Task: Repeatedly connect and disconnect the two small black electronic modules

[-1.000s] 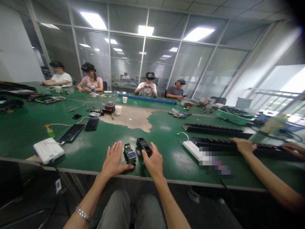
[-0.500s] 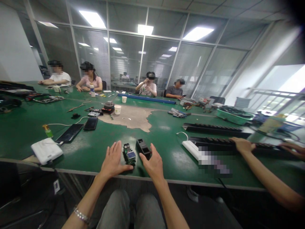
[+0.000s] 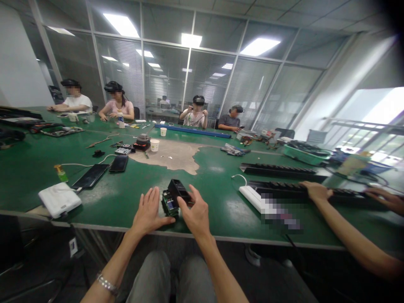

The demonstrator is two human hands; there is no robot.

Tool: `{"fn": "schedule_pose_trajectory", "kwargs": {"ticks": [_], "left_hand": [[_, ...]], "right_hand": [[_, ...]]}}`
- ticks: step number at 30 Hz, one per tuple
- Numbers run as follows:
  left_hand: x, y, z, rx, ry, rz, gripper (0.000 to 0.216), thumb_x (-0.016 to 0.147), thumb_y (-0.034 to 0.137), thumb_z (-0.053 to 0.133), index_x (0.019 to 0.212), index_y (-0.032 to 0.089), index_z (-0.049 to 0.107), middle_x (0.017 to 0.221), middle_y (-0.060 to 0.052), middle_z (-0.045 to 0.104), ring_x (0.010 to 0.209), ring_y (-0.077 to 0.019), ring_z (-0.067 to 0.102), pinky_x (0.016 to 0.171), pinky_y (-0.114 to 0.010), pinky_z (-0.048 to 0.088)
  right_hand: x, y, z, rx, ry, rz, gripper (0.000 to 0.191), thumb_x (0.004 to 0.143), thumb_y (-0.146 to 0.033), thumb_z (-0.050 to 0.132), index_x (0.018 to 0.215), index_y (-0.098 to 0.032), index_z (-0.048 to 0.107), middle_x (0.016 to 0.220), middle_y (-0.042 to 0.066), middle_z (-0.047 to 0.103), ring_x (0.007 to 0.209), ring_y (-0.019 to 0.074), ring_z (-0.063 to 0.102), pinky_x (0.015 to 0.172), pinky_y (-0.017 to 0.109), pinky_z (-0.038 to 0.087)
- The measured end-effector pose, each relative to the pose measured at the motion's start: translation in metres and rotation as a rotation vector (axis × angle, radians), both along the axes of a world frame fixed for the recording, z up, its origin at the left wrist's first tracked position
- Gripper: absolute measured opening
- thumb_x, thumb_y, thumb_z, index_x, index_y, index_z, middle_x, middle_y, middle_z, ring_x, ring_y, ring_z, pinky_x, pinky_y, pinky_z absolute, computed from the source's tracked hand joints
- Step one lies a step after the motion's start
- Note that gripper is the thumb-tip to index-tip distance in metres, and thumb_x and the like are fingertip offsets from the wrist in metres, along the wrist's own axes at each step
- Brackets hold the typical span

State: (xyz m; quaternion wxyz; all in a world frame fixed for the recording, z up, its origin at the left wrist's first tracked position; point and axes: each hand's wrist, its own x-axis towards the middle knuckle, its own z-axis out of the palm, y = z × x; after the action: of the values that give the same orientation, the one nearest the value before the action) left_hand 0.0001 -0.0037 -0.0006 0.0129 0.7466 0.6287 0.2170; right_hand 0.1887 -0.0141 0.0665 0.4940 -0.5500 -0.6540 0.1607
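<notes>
A green circuit board [image 3: 169, 205] with a small screen lies on the table close to the front edge. My left hand [image 3: 148, 210] rests flat at its left side, fingers stretched and thumb near the board's lower end. My right hand [image 3: 195, 212] grips a black plastic casing [image 3: 178, 189] between thumb and fingers. The casing is tilted over the right part of the board and hides some of it. Whether the two touch cannot be made out.
To the left are a white box [image 3: 59, 198] and two dark phones with a cable. A white power strip [image 3: 252, 198] lies right, beside a neighbour's hands [image 3: 315, 192] on black rails. Paper cups [image 3: 154, 145] stand farther back. Several people sit across the green table [image 3: 217, 189].
My right hand has lifted the black casing and carried it left, from beside the board to over it. My left hand has stayed nearly still.
</notes>
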Motion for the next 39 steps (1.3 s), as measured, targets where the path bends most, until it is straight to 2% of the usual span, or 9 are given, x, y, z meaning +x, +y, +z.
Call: {"fn": "schedule_pose_trajectory", "kwargs": {"ticks": [3,12,16,21,26,31,35,39], "left_hand": [[-0.001,0.000,-0.002,0.017,-0.005,-0.003,0.121,0.063,0.078,0.056,0.151,0.009,0.010,0.157,-0.021,0.020,0.146,-0.0352,0.014,0.117,-0.055,0.011],[0.000,-0.003,0.005,0.013,-0.036,-0.005,0.119,0.067,0.063,0.061,0.151,0.008,-0.001,0.157,-0.022,0.017,0.146,-0.0346,0.014,0.117,-0.055,0.013],[0.001,-0.005,0.008,-0.004,-0.044,-0.010,0.118,0.067,0.063,0.060,0.152,0.009,-0.003,0.158,-0.022,0.015,0.146,-0.0348,0.013,0.116,-0.055,0.012],[0.001,-0.003,0.006,-0.003,-0.043,-0.013,0.122,0.064,0.069,0.060,0.152,0.010,-0.002,0.158,-0.022,0.015,0.146,-0.0361,0.014,0.116,-0.057,0.012],[0.001,-0.002,0.003,0.021,-0.021,-0.017,0.118,0.068,0.065,0.059,0.152,0.009,-0.002,0.158,-0.021,0.014,0.147,-0.0346,0.013,0.117,-0.055,0.012],[0.000,-0.002,0.002,0.030,-0.020,-0.016,0.123,0.065,0.071,0.060,0.152,0.010,-0.001,0.158,-0.021,0.016,0.146,-0.0353,0.013,0.117,-0.056,0.011],[0.000,-0.002,0.002,0.022,-0.018,-0.015,0.125,0.061,0.079,0.058,0.152,0.011,0.006,0.158,-0.020,0.018,0.146,-0.0358,0.013,0.117,-0.056,0.011],[0.002,-0.001,0.004,-0.005,0.014,-0.010,0.122,0.060,0.082,0.055,0.151,0.011,0.016,0.158,-0.020,0.017,0.147,-0.0361,0.012,0.117,-0.056,0.010]], "right_hand": [[-0.010,-0.003,0.003,0.014,-0.086,0.012,0.057,0.081,-0.036,0.061,0.134,-0.017,0.052,0.114,0.011,0.069,0.101,0.0248,0.066,0.089,0.036,0.052],[-0.023,-0.012,-0.008,-0.066,-0.258,0.046,0.071,0.081,-0.034,0.061,0.143,-0.011,0.039,0.111,0.015,0.068,0.102,0.0280,0.065,0.090,0.039,0.050],[-0.022,-0.011,-0.013,-0.094,-0.310,0.053,0.072,0.080,-0.039,0.064,0.141,-0.009,0.042,0.114,0.017,0.066,0.107,0.0298,0.063,0.093,0.040,0.048],[-0.017,-0.005,-0.016,-0.108,-0.295,0.026,0.073,0.080,-0.044,0.064,0.141,-0.010,0.043,0.116,0.017,0.066,0.105,0.0288,0.065,0.089,0.038,0.050],[-0.020,-0.008,-0.016,-0.124,-0.305,0.052,0.074,0.077,-0.039,0.068,0.140,-0.010,0.043,0.110,0.016,0.068,0.103,0.0292,0.065,0.089,0.037,0.050],[-0.020,-0.008,-0.008,-0.062,-0.196,0.022,0.070,0.081,-0.038,0.063,0.142,-0.013,0.041,0.107,0.012,0.070,0.099,0.0261,0.067,0.088,0.036,0.051],[-0.005,0.000,0.002,-0.009,-0.076,-0.012,0.069,0.083,-0.040,0.061,0.143,-0.014,0.039,0.110,0.011,0.070,0.100,0.0240,0.067,0.089,0.034,0.051],[0.015,0.010,-0.004,-0.021,-0.044,-0.073,0.068,0.083,-0.039,0.060,0.142,-0.012,0.041,0.116,0.013,0.068,0.106,0.0253,0.065,0.093,0.037,0.050]]}}
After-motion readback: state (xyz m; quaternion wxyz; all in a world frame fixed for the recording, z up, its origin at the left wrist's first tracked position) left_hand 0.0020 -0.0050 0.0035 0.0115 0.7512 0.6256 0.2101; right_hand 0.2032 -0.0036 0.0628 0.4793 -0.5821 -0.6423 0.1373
